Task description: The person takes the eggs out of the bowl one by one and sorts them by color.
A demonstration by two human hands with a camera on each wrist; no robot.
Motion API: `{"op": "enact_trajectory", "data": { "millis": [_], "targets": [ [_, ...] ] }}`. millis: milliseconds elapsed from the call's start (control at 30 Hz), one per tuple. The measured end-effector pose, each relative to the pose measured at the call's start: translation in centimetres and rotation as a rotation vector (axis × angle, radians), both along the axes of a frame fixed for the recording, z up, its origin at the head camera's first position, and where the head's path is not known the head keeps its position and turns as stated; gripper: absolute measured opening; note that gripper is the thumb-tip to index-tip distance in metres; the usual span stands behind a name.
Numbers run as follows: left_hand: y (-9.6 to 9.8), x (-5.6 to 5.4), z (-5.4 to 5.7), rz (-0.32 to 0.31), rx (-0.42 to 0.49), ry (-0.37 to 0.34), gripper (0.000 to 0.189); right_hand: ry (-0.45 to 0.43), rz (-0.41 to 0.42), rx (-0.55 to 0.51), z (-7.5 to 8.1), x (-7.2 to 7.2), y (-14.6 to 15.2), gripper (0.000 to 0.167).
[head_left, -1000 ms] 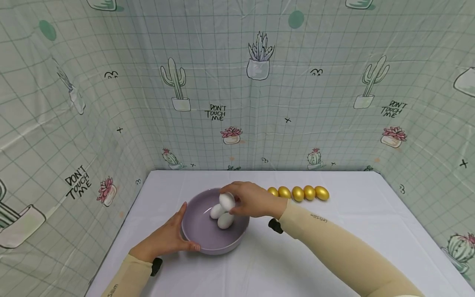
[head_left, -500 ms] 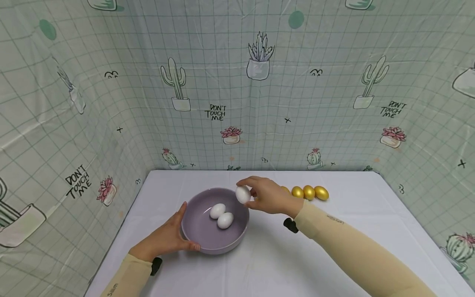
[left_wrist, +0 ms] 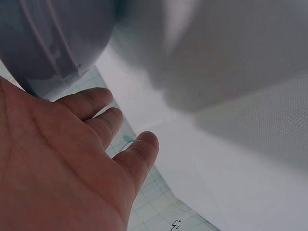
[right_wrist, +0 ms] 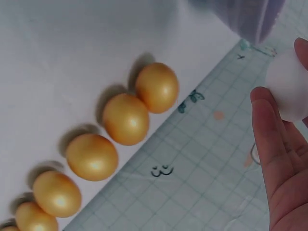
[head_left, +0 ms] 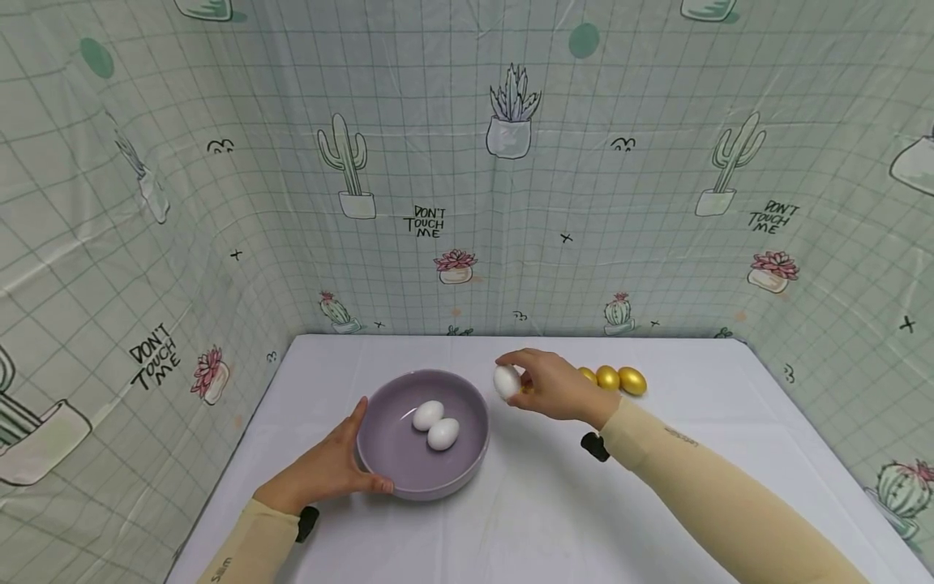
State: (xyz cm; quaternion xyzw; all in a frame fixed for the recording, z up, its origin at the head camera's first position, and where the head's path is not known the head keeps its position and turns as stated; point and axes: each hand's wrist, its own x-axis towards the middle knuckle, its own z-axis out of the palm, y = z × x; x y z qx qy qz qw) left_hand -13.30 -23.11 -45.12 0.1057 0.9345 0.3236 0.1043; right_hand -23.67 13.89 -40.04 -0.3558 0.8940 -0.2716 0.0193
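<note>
- Right hand point(head_left: 562, 388): fingertips and thumb pinch a white egg point(head_left: 507, 382), forefinger at its far end, thumb at the near end.
- White egg sits off the fingertips to the left, outside the purple bowl point(head_left: 394, 454), just right of its rim, apart from it (height above the table point(head_left: 467, 535) hard to judge).
- Its long axis runs roughly far to near, far end tipped a little left, so across the fingers' reach.
- Gold eggs point(right_wrist: 92, 157) lie in a row on the other side, to the right of the white egg; right wrist view has six, last one cut off.
- Left hand point(head_left: 321, 468): fingers loosely straight, thumb spread, spanning the bowl's left side; across the bowl from the white egg, so the right hand is the nearer.
- Other two white eggs point(head_left: 443, 434) lie inside the bowl, touching or nearly.
</note>
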Motion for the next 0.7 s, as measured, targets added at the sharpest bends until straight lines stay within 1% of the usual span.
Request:
{"op": "enact_trajectory", "data": {
  "millis": [167,367,467,600,700],
  "targets": [
    [0.1,0.0,0.2,0.004,0.005,-0.007,0.141,-0.013,-0.024,0.021,-1.3,-0.1,0.8,0.054],
    [0.1,0.0,0.2,0.011,0.007,-0.022,0.141,-0.037,-0.038,0.072,-2.7,-0.3,1.2,0.055],
    [0.0,0.0,0.1,0.012,0.010,-0.029,0.140,-0.023,-0.033,0.095,-3.4,-0.5,1.5,0.055],
    [0.0,0.0,0.0,0.014,0.010,-0.033,0.140,0.026,-0.043,0.140,-4.4,-0.7,1.7,0.054],
    [0.0,0.0,0.0,0.016,0.007,-0.031,0.141,0.034,-0.052,0.170,-4.9,-0.8,1.9,0.053]
  ]
}}
